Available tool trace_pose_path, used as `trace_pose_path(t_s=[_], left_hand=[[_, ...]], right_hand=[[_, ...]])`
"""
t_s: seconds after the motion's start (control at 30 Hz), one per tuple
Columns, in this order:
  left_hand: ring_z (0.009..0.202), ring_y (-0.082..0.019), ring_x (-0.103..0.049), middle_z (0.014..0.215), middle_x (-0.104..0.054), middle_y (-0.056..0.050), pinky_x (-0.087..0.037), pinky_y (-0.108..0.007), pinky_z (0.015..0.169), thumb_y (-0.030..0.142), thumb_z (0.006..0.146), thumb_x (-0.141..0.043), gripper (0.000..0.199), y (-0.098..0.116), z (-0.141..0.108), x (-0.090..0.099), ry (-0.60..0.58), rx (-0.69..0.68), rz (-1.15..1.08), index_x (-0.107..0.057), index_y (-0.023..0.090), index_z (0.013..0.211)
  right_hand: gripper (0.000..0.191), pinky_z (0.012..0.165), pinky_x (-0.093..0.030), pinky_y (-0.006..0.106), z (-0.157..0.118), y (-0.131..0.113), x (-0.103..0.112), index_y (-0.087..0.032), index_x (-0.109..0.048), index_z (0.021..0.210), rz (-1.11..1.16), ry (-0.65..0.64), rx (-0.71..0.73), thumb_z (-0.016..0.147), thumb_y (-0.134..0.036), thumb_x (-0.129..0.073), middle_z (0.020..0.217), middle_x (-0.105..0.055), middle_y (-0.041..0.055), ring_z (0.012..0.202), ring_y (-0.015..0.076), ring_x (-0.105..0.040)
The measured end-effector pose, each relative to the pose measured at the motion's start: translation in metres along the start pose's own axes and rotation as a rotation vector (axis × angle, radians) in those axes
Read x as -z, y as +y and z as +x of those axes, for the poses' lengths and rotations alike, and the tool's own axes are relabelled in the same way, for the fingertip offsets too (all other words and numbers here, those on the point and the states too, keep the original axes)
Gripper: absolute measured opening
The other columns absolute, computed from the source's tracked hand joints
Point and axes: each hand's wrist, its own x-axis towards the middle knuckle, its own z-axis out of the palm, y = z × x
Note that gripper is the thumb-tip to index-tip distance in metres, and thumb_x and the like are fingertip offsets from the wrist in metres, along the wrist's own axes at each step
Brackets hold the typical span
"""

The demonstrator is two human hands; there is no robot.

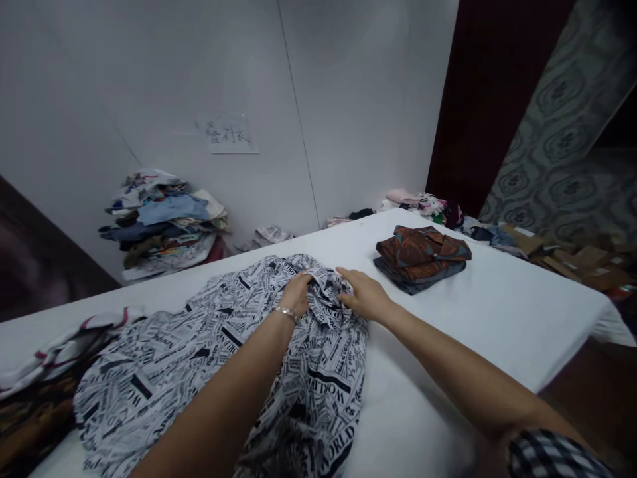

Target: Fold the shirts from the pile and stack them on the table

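Observation:
A white shirt [199, 352] with black newspaper print lies spread and rumpled over the left and front of the table. At its collar end, my left hand [297, 293] grips the bunched cloth, its fingertips hidden in the folds. My right hand [365, 295] is on the right side of the same bunch, thumb and forefinger curved around the fabric. A bracelet [285, 312] circles my left wrist. To the right of my hands sits a small stack of folded clothes [423, 255], a brown patterned one above a dark grey one.
The white table [502, 305] runs to a corner at the right. More garments [64, 352] lie at its left end. Beyond the far edge stand a tall clothes pile [169, 219] and other heaps [423, 202] by the wall. Cardboard boxes [572, 259] are on the far right.

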Motion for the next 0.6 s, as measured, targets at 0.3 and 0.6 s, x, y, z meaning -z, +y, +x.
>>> trace_pose_path(t_s=[0.3,0.6], left_hand=[[0.110,-0.024,-0.057,0.123,-0.061,-0.013,-0.043,-0.034,0.095,0.023,0.065,-0.075,0.058,0.048,-0.048,-0.004,0.000,-0.311,0.351,-0.057,0.015,0.120],[0.138,-0.029,-0.032,0.151,-0.033,-0.016,-0.027,-0.038,0.112,0.047,0.069,-0.070,0.096,-0.042,-0.171,0.013,-0.054,-0.129,0.596,-0.022,0.015,0.147]], right_hand=[[0.018,0.051,-0.045,0.025,0.074,-0.014,0.012,-0.016,-0.064,0.075,0.563,0.163,-0.239,0.067,-0.020,-0.049,0.060,-0.060,-0.0007,0.055,0.0147,-0.054],[0.011,0.045,-0.049,0.023,0.086,-0.100,0.064,-0.018,-0.057,0.081,1.024,0.326,-0.309,0.071,-0.020,-0.053,0.068,-0.059,-0.0009,0.057,0.0126,-0.055]])
